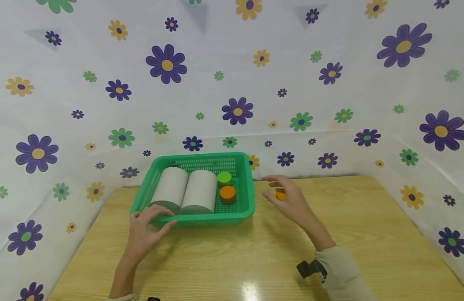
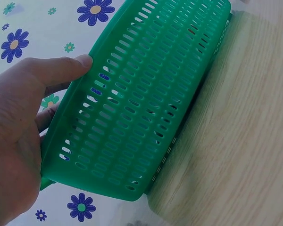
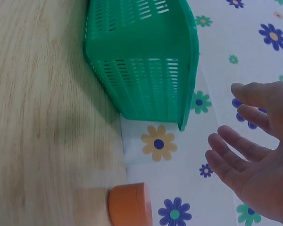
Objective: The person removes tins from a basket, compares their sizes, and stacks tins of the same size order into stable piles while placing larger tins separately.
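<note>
My left hand (image 1: 144,229) grips the front left rim of a green plastic basket (image 1: 213,218). In the left wrist view its thumb lies on the outer side of the rim, with the other fingers behind it. Inside the basket two large white cylinders (image 1: 200,190) lie side by side. To their right sit a small green-topped round container (image 1: 224,178) and an orange one (image 1: 228,195). Right of the basket, my right hand (image 1: 292,205) hovers with fingers apart, holding nothing. Another orange round container (image 3: 129,205) stands near it, partly covered by the hand in the head view.
The basket rests on a wood-grain table (image 1: 224,259), close to its back edge. White cloth walls (image 1: 209,96) printed with flowers rise behind the table and on both sides. A dark strap device (image 1: 311,269) is at the right sleeve.
</note>
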`<action>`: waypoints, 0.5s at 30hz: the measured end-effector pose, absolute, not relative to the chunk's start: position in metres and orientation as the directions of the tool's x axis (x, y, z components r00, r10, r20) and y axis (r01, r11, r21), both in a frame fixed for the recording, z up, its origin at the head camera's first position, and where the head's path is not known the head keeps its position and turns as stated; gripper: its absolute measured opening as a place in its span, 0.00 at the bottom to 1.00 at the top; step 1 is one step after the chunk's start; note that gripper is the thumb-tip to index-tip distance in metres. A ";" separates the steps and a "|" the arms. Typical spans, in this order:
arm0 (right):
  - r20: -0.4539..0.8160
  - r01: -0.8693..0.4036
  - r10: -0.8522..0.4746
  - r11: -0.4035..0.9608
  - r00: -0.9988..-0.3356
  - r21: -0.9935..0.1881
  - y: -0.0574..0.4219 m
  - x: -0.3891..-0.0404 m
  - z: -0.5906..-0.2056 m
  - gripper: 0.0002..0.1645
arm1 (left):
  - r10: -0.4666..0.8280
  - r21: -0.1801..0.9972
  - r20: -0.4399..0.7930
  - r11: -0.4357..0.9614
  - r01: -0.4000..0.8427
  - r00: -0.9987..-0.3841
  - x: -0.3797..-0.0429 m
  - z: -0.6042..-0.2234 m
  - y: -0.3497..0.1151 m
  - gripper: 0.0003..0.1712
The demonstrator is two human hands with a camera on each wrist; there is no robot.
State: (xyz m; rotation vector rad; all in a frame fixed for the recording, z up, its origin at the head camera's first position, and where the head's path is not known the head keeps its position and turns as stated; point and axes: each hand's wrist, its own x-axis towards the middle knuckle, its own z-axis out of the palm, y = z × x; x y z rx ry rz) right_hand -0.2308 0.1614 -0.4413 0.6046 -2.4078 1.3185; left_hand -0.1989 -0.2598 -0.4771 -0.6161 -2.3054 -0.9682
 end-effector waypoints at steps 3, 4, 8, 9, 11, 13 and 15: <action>0.488 -0.537 -0.235 0.482 -0.840 -0.692 0.152 -0.233 -0.438 0.25 | 0.190 0.493 0.642 0.640 0.590 -0.743 -0.198 -0.479 -0.261 0.13; 0.490 -0.543 -0.244 0.480 -0.837 -0.689 0.149 -0.233 -0.437 0.25 | 0.191 0.494 0.640 0.641 0.588 -0.745 -0.197 -0.480 -0.261 0.13; 0.487 -0.564 -0.288 0.490 -0.825 -0.665 0.138 -0.238 -0.435 0.25 | 0.190 0.491 0.643 0.642 0.590 -0.742 -0.197 -0.481 -0.261 0.13; 0.484 -0.567 -0.299 0.498 -0.823 -0.656 0.136 -0.239 -0.434 0.25 | 0.189 0.488 0.646 0.643 0.590 -0.739 -0.197 -0.481 -0.261 0.13; 0.483 -0.574 -0.314 0.514 -0.817 -0.637 0.132 -0.241 -0.432 0.25 | 0.191 0.485 0.648 0.643 0.592 -0.738 -0.198 -0.481 -0.260 0.13; 0.483 -0.582 -0.330 0.526 -0.811 -0.620 0.127 -0.243 -0.430 0.25 | 0.194 0.484 0.645 0.645 0.592 -0.739 -0.199 -0.480 -0.261 0.13; 0.479 -0.598 -0.360 0.533 -0.801 -0.599 0.121 -0.247 -0.429 0.24 | 0.195 0.486 0.637 0.650 0.585 -0.746 -0.199 -0.480 -0.264 0.12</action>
